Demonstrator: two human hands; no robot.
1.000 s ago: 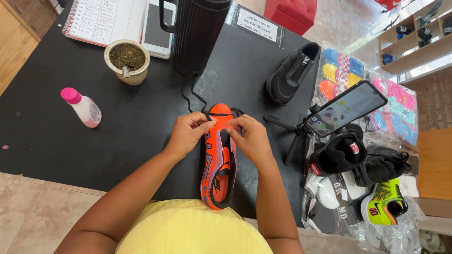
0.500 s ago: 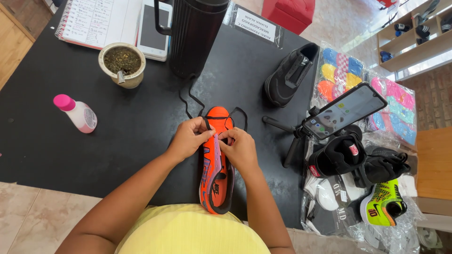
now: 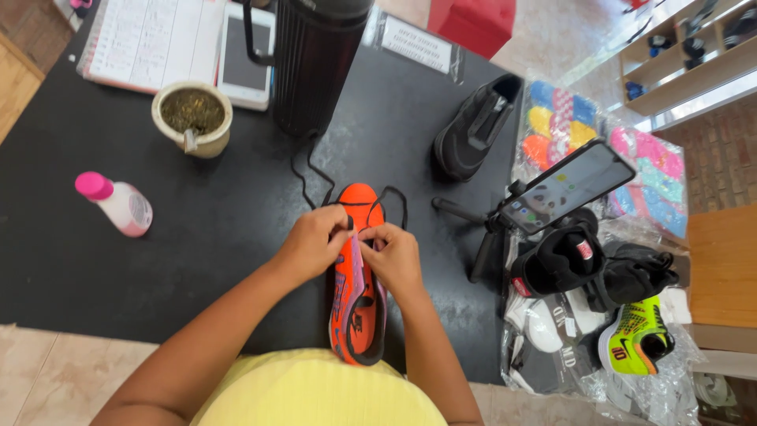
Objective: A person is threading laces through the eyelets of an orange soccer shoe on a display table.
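Note:
An orange and purple football boot [image 3: 356, 304] lies on the black table [image 3: 197, 237], toe pointing away from me. My left hand [image 3: 314, 243] and my right hand [image 3: 392, 256] meet over its lacing area, each pinching part of the black shoelace [image 3: 315, 171]. The lace loops around the toe and trails off toward the tall black flask [image 3: 317, 63]. My fingers hide the eyelets.
On the left are a pink-capped bottle [image 3: 114, 205], a cup of green herb [image 3: 192, 119], a notebook [image 3: 146, 39] and a tablet [image 3: 246, 55]. A black shoe [image 3: 473, 130], a phone on a small tripod [image 3: 564, 187], bagged socks [image 3: 631, 170] and more shoes [image 3: 635, 335] crowd the right.
Both hands slid down the boot toward me and closed together over the laces. The lace now loops around the toe on both sides.

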